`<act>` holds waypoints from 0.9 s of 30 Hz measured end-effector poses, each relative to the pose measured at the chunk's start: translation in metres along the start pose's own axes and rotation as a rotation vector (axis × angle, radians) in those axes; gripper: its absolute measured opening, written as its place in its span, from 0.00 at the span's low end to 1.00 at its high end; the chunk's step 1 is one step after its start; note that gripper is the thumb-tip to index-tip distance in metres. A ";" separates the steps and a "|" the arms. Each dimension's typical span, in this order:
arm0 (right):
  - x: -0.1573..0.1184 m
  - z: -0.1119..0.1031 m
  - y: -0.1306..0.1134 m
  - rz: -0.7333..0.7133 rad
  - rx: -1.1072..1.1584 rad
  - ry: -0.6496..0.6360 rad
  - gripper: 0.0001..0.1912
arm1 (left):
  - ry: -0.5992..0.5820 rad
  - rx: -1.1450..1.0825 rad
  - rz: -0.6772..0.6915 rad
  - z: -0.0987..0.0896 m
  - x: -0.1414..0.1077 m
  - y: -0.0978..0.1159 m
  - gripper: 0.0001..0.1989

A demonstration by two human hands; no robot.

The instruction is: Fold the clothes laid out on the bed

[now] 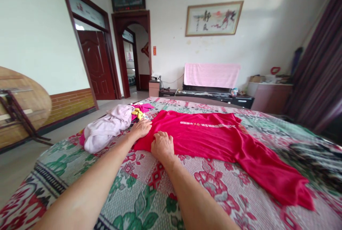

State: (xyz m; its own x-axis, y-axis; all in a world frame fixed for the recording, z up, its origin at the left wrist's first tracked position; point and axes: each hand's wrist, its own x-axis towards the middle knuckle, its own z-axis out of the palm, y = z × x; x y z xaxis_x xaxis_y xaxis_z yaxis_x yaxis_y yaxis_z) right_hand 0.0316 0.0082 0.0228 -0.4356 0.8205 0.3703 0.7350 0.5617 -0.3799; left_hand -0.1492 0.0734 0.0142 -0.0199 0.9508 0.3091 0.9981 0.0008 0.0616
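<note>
A red long-sleeved shirt (203, 137) lies spread on the patterned bedspread, with a line of white print across it. One sleeve (278, 169) stretches toward the near right; the other cannot be seen in full. At the shirt's left edge, my left hand (141, 129) rests with its fingers stretched out over the fabric. Closer to me, my right hand (163, 145) presses on the shirt with bent fingers closed on the cloth; its fingertips are partly hidden. Just left of my left hand is a pile of pale pink clothing (107, 130), with a yellow piece (137, 113) beside it.
The floral bedspread (213, 183) covers the bed under everything. A black-and-white striped cloth (317, 162) lies at the right, blurred. Beyond the bed are a low black cabinet (240, 101) and a screen under a pink towel (211, 75). A round wooden tabletop (24, 105) leans at the left.
</note>
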 end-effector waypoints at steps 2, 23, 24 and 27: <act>0.000 0.001 0.000 -0.004 0.004 -0.008 0.14 | -0.001 -0.013 -0.068 0.004 0.004 -0.002 0.22; -0.036 -0.033 0.033 -0.507 0.150 -0.074 0.09 | -0.107 0.001 -0.321 -0.043 -0.010 0.008 0.15; -0.037 -0.033 0.028 -0.489 0.127 -0.080 0.09 | -0.165 0.014 -0.325 -0.046 -0.009 0.008 0.15; -0.039 -0.031 0.017 -0.375 0.044 -0.073 0.10 | -0.302 0.043 -0.320 -0.053 -0.005 0.012 0.14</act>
State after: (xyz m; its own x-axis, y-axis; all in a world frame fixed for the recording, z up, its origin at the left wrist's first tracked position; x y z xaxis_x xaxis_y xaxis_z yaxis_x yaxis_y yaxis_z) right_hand 0.0773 -0.0175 0.0278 -0.7073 0.5613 0.4298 0.4951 0.8272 -0.2657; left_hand -0.1406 0.0517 0.0637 -0.3165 0.9485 -0.0105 0.9462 0.3165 0.0678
